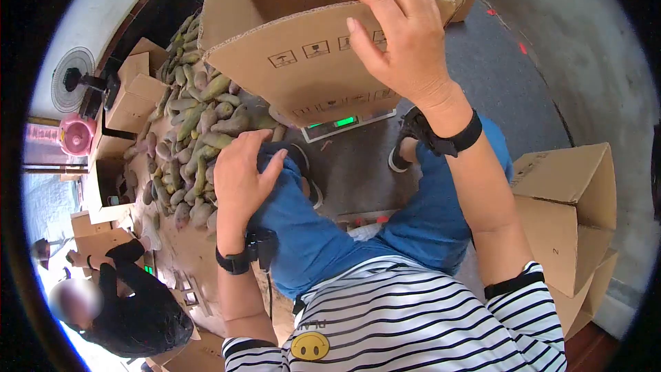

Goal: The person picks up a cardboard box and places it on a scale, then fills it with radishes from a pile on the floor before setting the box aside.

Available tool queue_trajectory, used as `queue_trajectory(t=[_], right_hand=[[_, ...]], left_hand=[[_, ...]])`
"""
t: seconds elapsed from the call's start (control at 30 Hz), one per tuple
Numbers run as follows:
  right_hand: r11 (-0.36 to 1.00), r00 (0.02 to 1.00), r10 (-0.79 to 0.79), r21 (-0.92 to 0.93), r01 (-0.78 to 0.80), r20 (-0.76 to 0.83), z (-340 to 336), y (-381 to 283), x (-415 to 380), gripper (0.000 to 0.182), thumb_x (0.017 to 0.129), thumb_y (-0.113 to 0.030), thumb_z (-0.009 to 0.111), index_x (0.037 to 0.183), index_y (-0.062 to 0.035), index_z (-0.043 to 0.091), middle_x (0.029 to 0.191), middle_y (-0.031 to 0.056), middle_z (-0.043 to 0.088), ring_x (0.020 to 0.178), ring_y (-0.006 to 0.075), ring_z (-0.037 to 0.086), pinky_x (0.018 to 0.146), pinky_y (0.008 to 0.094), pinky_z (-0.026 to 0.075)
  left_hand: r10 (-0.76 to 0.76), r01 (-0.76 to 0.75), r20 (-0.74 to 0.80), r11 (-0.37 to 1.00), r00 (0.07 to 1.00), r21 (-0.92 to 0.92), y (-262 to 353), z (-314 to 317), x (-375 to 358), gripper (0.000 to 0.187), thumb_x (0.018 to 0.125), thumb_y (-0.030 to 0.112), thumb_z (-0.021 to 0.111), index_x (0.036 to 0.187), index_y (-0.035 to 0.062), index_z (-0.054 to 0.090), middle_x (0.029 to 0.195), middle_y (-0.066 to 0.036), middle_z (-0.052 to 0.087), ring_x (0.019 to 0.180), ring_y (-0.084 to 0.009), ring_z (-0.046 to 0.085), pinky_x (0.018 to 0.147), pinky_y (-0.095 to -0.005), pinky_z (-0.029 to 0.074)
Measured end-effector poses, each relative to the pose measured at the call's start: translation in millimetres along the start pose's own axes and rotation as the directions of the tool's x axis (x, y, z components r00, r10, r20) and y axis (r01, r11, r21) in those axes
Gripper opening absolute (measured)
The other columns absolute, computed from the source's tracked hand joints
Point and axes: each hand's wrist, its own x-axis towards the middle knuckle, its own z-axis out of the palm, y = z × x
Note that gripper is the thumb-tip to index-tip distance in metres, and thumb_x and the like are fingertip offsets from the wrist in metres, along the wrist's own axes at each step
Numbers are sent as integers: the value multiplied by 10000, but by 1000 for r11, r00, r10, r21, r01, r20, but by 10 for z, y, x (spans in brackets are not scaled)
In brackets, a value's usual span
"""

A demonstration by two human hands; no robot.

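An open cardboard box (323, 52) stands on a digital scale (358, 122) whose green display is lit. My right hand (406, 34) is raised at the box's near flap, fingers spread and slightly curved, with nothing gripped. My left hand (244, 172) is over my left knee, its thumb apart from the fingers and nothing in it. Left of that hand lies a large pile of green and purplish tubers (200, 131). What is inside the box is mostly hidden by the near flap.
Empty cartons (551, 227) stand at the right. On the left are more boxes (131, 100), a fan (72, 79) and a pink object (76, 134). A co-worker in dark clothes (141, 310) is at the lower left beside another lit scale.
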Motion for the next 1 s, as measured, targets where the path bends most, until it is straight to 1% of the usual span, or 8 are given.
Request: queue_trajectory(t=[0.3,0.4,0.53,0.6,0.63,0.7,0.8,1.0], right_hand=[[1000,1000,-2,-19,3,23,19,78,-17,278,729,-192,630,987,-94,598,1066,63,575,994,267,534,916,434,383],[997,990,-1,-72,12,142,2,62,-31,297,738,-197,623,1015,-95,591,1028,60,594,986,264,540,929,435,379],[995,970,-4,-95,28,244,-55,2,33,334,755,-184,612,1073,-94,571,1023,74,600,993,265,542,945,443,369],[990,956,23,-139,19,292,-68,-12,41,352,755,-159,618,1097,-93,570,1044,85,597,1007,268,540,956,445,364],[992,956,12,-126,26,293,-78,-29,48,352,755,-159,618,1097,-93,570,1044,85,597,1007,268,540,956,445,364],[989,934,42,-149,12,356,-104,-66,84,379,753,-130,623,1125,-91,565,1075,91,592,1024,277,536,968,447,358],[980,908,90,-200,-6,410,-108,-126,136,393,750,-108,623,1136,-77,561,1099,101,587,1036,282,536,975,446,353],[964,850,177,-262,-48,496,-85,-194,194,390,753,-57,590,1138,-20,545,1135,126,578,1082,287,526,1006,458,326]], left_hand=[[-111,115,58,991,992,-66,-119,-14,-9,291,795,178,646,1051,50,595,984,-106,628,885,-247,613,783,-312,468],[-325,198,-87,744,942,-638,-291,1,5,259,851,119,593,1088,16,578,1010,-76,609,932,-157,586,839,-286,467],[-539,312,-183,696,822,-646,-1017,203,-74,285,843,155,611,1088,14,575,1015,-86,597,916,-167,583,814,-285,469],[-533,460,-148,816,833,-351,-1530,542,-207,325,812,202,635,1069,13,574,1016,-115,587,903,-232,582,779,-317,480],[-544,469,-153,810,825,-351,-1741,773,-306,325,812,202,635,1069,13,574,1016,-115,587,903,-232,582,779,-317,480],[-447,451,-74,864,892,222,-2092,1224,-468,337,768,215,642,1030,17,565,1023,-159,569,918,-307,561,755,-367,484],[-488,442,149,858,860,261,-2112,1637,-412,341,731,197,641,1005,21,540,1072,-186,541,979,-352,528,759,-413,482],[-405,359,219,906,888,223,-2408,2956,-152,403,735,210,623,1082,41,505,1177,-187,488,1056,-354,496,812,-432,477]])
